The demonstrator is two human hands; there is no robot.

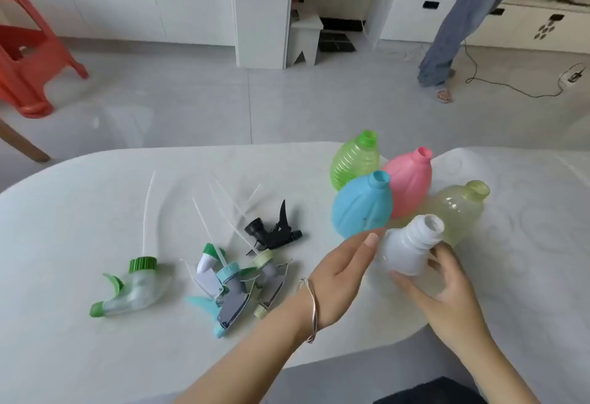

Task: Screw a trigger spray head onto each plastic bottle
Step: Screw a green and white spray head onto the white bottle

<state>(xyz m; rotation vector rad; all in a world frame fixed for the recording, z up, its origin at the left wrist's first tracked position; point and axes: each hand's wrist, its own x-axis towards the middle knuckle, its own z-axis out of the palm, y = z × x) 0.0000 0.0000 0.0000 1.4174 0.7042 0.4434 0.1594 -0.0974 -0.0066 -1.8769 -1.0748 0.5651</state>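
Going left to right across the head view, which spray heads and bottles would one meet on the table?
Green spray head → teal spray head → black spray head → blue bottle → pink bottle → yellow bottle.

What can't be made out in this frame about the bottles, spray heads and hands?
Head view: the white bottle base, covered by the right hand.
Head view: the yellow bottle lower body, behind the white bottle and pink bottle.
Head view: the count of spray heads in the pile; they overlap.
Head view: whether the left hand touches the white bottle; blurred.
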